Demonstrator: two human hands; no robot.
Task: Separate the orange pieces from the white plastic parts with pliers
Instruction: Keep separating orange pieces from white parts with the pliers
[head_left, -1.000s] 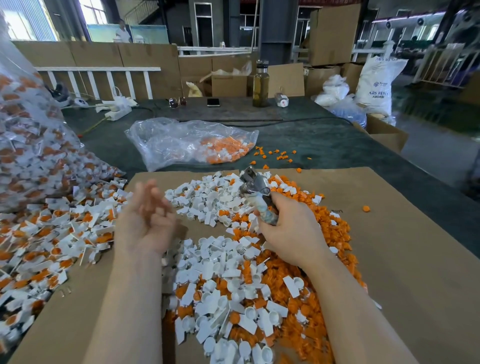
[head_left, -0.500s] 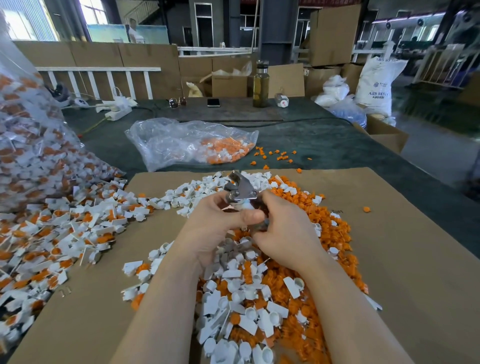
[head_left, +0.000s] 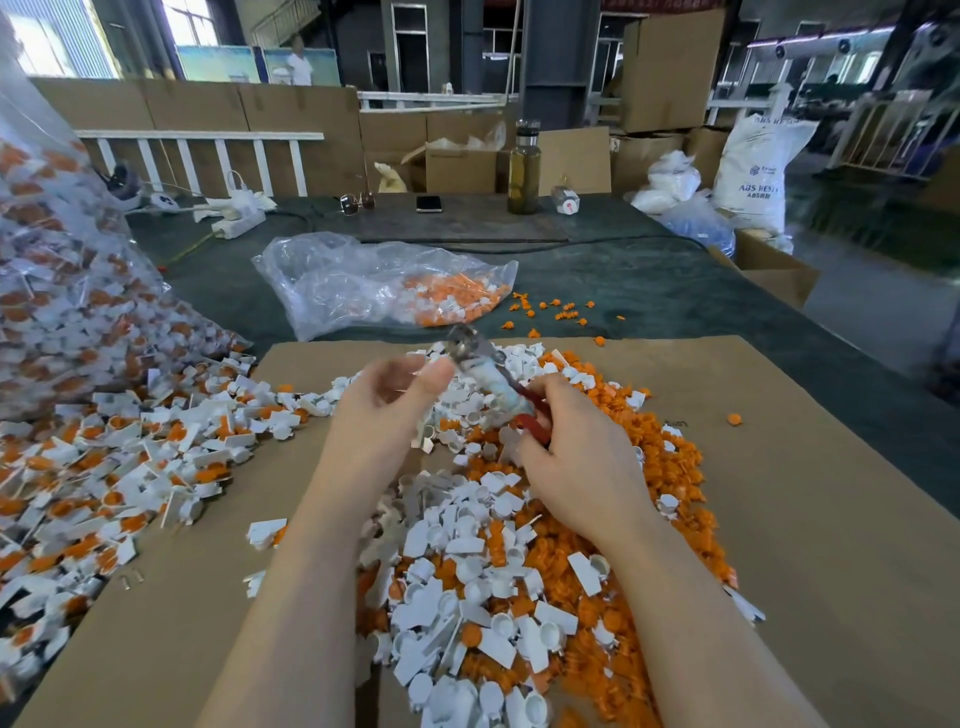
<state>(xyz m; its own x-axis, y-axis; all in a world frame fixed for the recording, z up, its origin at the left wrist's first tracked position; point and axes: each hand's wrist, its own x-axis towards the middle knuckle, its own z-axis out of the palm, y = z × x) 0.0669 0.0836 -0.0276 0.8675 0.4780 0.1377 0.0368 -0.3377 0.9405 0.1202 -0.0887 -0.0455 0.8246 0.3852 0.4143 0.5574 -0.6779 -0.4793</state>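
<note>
Above the sheet of cardboard (head_left: 779, 493) that covered the near tabletop (head_left: 675, 291), the right hand (head_left: 582, 467) curled its fingers round the red handles of the pliers (head_left: 488, 382), whose metal head pointed up and away to the left. The left hand (head_left: 384, 410) was raised just beside that head, thumb and fingers bent toward each other as if pinching something; motion blur hid whether a part sat between them. Under both hands lay a heap of white plastic parts (head_left: 467, 587), with loose orange pieces (head_left: 670, 467) spread mainly along its right side. To the left, unseparated white-and-orange parts (head_left: 130, 467) spilled from a large clear bag (head_left: 52, 286). Farther back, a smaller clear bag (head_left: 363, 286) held more orange pieces, and a few were scattered on the dark tabletop just beside it.
</note>
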